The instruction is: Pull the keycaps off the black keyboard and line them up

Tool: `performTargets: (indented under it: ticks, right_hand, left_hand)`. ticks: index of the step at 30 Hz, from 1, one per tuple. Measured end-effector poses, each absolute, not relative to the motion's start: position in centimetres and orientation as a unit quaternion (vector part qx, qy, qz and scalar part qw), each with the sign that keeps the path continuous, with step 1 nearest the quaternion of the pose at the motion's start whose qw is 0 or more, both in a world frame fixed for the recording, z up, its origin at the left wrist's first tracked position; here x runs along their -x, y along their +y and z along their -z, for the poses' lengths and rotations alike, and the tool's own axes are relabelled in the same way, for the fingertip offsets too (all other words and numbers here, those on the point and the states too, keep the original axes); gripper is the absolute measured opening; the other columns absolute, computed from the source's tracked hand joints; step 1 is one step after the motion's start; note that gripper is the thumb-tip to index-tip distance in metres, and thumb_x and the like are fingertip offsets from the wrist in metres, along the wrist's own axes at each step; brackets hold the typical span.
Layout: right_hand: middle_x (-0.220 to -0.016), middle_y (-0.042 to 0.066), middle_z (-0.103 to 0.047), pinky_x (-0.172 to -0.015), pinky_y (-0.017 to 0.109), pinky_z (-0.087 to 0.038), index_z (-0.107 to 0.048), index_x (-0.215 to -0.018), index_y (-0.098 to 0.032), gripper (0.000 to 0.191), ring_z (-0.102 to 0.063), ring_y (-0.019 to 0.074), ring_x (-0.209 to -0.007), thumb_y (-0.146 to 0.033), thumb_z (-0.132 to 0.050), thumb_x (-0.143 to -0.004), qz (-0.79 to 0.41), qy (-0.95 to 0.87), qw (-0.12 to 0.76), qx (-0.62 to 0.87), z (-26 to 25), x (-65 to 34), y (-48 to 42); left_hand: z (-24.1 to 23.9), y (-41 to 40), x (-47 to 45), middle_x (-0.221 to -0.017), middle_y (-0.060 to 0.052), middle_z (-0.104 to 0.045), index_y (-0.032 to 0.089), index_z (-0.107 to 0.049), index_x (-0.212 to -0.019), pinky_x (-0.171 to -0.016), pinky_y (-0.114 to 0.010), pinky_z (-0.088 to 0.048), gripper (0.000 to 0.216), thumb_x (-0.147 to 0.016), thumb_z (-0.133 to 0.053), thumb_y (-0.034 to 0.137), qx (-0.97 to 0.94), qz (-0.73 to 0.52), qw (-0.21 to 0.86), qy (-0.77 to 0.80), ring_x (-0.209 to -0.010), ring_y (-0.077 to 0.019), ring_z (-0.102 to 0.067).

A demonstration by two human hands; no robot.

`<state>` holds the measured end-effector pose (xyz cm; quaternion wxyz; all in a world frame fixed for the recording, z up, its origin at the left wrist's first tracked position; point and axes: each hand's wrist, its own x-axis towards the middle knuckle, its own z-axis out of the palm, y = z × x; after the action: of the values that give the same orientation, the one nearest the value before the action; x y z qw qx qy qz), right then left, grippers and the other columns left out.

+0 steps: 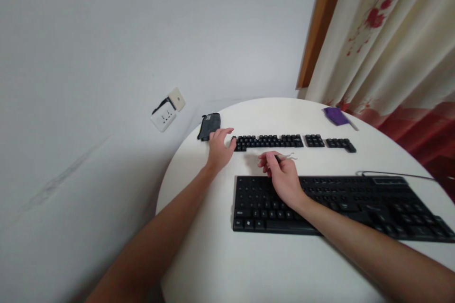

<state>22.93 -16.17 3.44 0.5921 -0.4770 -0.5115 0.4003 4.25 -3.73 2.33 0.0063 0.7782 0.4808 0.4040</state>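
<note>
A long black keyboard (284, 226) lies on the table, with keycaps gone from its upper left part. Behind it, loose black keycaps (270, 141) stand in rows. My left hand (219, 149) is at the left end of these rows, thumb against or close beside the end keycaps, index finger stretched out apart from the thumb. I see nothing held in it. Over the keyboard's upper left part, my right hand (282, 175) is closed around a wire keycap puller (289, 156); its dark handle shows between the fingers and its wire ends point right.
A dark grey pouch (209, 125) lies beyond my left hand. A purple brush or cloth with a pale handle (337, 116) is at the back right. The keyboard cable (394, 173) runs right across the round white table (199, 255). Wall and curtain (384, 57) border the table.
</note>
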Motion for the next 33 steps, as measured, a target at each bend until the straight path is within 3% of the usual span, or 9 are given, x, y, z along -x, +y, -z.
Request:
performTargets:
  ticks: [6,10,16,20,33]
  right_hand:
    - [-0.084,0.006,-0.066,-0.058,0.028,-0.042,-0.069,-0.095,-0.017,0.038,-0.055,0.0153,-0.066,-0.046,-0.045,-0.098,-0.346,-0.526,0.594,0.501,-4.2,-23.0,-16.5]
    - [-0.078,0.004,-0.064,-0.063,0.029,-0.041,-0.071,-0.092,-0.017,0.039,-0.055,0.0161,-0.067,-0.044,-0.043,-0.099,-0.310,-0.564,0.554,0.528,-5.6,-23.7,-16.7]
    - [-0.077,0.000,-0.060,-0.069,0.029,-0.042,-0.062,-0.103,-0.021,0.019,-0.054,0.0171,-0.071,-0.034,-0.051,-0.096,-0.316,-0.644,0.479,0.507,-6.7,-25.5,-18.5]
    - [-0.083,0.003,-0.065,-0.078,0.031,-0.044,-0.059,-0.092,-0.021,0.012,-0.059,0.0201,-0.081,-0.027,-0.050,-0.095,-0.321,-0.698,0.424,0.480,-6.8,-26.2,-20.4]
    - [-0.083,0.007,-0.069,-0.069,0.030,-0.043,-0.064,-0.086,-0.020,0.017,-0.062,0.0206,-0.073,-0.025,-0.051,-0.097,-0.276,-0.803,0.278,0.450,-6.5,-26.2,-21.7]
  left_hand:
    - [-2.4,-3.4,-3.9,-0.103,-0.006,-0.068,0.019,-0.063,-0.108,-0.092,-0.037,-0.044,0.024,-0.087,-0.053,0.014,-0.760,-0.447,0.009,0.471,-0.101,-0.0222,-0.058]
    - [-2.6,-3.9,-4.0,-0.101,-0.005,-0.069,0.019,-0.064,-0.107,-0.088,-0.035,-0.045,0.024,-0.085,-0.055,0.012,-0.770,-0.452,0.016,0.451,-0.097,-0.0211,-0.057]
    - [-3.2,-4.6,-4.4,-0.094,-0.004,-0.070,0.018,-0.064,-0.107,-0.083,-0.033,-0.047,0.025,-0.086,-0.053,0.011,-0.771,-0.454,0.044,0.444,-0.086,-0.0188,-0.056]
    - [-3.3,-4.9,-4.6,-0.095,-0.003,-0.071,0.019,-0.064,-0.108,-0.085,-0.035,-0.048,0.025,-0.087,-0.053,0.014,-0.777,-0.438,0.069,0.446,-0.084,-0.0183,-0.058]
    - [-2.9,-4.8,-4.7,-0.085,-0.002,-0.071,0.018,-0.066,-0.106,-0.074,-0.028,-0.048,0.024,-0.086,-0.054,0.015,-0.771,-0.444,0.124,0.439,-0.078,-0.0153,-0.059]
